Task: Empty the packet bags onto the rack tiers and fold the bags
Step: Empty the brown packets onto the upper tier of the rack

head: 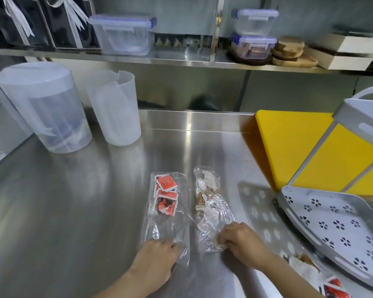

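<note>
Red-and-white sachets (165,195) show through a clear plastic bag (166,214) on a brushed silver steel counter (73,201); a second clear bag (211,211) holds brown and white packets. A pale grey rack tier (336,222) is pierced with flower-shaped cut-outs, above a bright yellow cutting board (289,147). Behind stand two frosted translucent white jugs (45,106), and clear shelf containers (123,33) with blue clips.

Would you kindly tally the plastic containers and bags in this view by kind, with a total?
Clear packet bags on the steel counter: 2, one with red packets and one with brown-and-white packets
Translucent pitchers: 2
Clip-lid storage boxes on the shelf: 3
Total: 7
</note>
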### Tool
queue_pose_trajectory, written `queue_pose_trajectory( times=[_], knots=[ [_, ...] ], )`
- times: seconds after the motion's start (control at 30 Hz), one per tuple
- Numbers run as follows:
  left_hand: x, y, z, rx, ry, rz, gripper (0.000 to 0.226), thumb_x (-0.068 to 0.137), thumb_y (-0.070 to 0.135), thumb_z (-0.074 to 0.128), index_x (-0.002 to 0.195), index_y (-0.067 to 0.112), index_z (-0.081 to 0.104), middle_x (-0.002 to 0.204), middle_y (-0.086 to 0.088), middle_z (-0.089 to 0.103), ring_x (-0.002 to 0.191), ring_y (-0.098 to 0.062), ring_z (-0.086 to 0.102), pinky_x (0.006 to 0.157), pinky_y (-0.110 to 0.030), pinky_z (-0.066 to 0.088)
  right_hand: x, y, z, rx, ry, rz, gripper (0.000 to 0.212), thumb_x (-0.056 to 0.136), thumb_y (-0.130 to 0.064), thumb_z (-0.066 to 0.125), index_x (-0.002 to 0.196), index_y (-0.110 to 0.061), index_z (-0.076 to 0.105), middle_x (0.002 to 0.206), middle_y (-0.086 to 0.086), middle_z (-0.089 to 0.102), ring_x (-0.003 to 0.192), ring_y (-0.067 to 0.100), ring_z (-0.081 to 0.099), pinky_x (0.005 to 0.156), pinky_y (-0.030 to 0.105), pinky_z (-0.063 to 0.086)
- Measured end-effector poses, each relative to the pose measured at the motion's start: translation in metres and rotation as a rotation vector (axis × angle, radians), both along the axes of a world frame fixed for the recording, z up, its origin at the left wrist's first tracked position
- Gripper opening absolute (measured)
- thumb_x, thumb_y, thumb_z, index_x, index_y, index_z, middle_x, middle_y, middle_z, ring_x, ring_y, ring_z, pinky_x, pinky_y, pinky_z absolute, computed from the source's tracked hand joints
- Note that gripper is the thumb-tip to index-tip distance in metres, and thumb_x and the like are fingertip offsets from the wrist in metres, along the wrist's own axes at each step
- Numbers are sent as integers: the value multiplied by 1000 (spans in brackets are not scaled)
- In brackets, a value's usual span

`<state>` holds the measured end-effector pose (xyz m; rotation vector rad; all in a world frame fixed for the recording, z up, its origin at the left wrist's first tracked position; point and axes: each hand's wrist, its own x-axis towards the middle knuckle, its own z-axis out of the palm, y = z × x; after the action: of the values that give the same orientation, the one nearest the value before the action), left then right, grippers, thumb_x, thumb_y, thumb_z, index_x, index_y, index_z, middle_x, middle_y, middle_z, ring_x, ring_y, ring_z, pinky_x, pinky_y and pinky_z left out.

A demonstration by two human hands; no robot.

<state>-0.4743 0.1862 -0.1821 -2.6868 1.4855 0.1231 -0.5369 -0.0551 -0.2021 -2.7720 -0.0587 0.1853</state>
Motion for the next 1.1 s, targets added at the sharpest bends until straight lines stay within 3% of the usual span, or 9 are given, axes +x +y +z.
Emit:
queue_pose_trajectory(
  times=[0.13, 0.27, 0.4, 0.5, 0.6, 0.73, 0.87, 0.97, 1.1],
  knots=[
    [5, 0, 28, 84, 190, 94, 37, 81, 43, 57, 110, 19, 55, 114, -2, 58, 107, -22, 57, 80, -32, 45, 1, 6, 36, 8, 311, 34, 25, 74, -11, 59, 97, -15, 68, 107, 2, 67, 102, 21, 58, 82, 25, 42],
    [27, -15, 44, 263, 455, 184, 29, 88, 40, 49, 109, 20, 52, 117, -2, 59, 105, -23, 56, 77, -30, 41, 10, 13, 70, -23, 582, 35, 38, 81, -20, 65, 117, -11, 60, 119, 6, 63, 109, 23, 56, 81, 25, 41],
    [24, -35, 37, -158, 274, 259, 22, 94, 28, 39, 107, 19, 55, 109, -1, 63, 97, -22, 59, 73, -32, 41, 20, 20, 70, -5, 119, -263, 30, 88, -29, 54, 114, -13, 59, 114, 6, 64, 104, 27, 59, 86, 34, 49],
    [13, -48, 20, -285, 151, 234, 36, 97, 27, 37, 130, 17, 45, 135, -2, 51, 123, -21, 46, 102, -33, 35, 24, 34, 50, -6, -143, -390, 45, 89, -35, 51, 129, -16, 47, 125, 8, 57, 111, 29, 54, 92, 39, 45],
    [12, -52, -2, -122, 144, 204, 53, 98, 28, 30, 147, 13, 16, 157, -2, 16, 145, -17, 10, 117, -31, 2, 21, 53, 22, -32, -18, -382, 79, 80, -61, 36, 145, -19, 19, 152, 12, 26, 138, 28, 26, 109, 42, 26],
    [15, -43, -25, -15, 147, 206, 55, 99, 38, 14, 148, 16, -1, 158, 2, -4, 145, -14, -6, 120, -37, -2, 13, 64, -8, -94, 85, -339, 97, 72, -79, 10, 146, -21, -12, 156, 11, -12, 145, 28, -10, 116, 41, -2],
    [17, -40, -30, -21, 115, 203, 83, 76, 53, -18, 148, 18, 2, 158, 4, 1, 145, -11, -2, 118, -36, -2, 12, 59, -14, -8, -86, -365, 59, 94, -29, 31, 145, -6, 15, 155, 17, 14, 143, 34, 14, 117, 45, 18],
    [17, -42, -30, 8, 95, 217, 84, 77, 57, -18, 148, 17, 5, 159, 4, 4, 146, -12, 1, 117, -37, -1, 12, 49, -2, 94, -77, -491, 40, 88, -6, 42, 127, -8, 42, 130, 18, 53, 117, 35, 51, 86, 38, 42],
    [20, -40, -24, -8, 57, 301, 119, 61, 64, -39, 144, 13, 29, 153, 0, 29, 143, -16, 22, 116, -37, 9, 12, 28, 25, 823, -151, -883, 19, 87, -2, 47, 80, -13, 61, 73, 7, 62, 72, 28, 56, 63, 29, 44]
  ],
)
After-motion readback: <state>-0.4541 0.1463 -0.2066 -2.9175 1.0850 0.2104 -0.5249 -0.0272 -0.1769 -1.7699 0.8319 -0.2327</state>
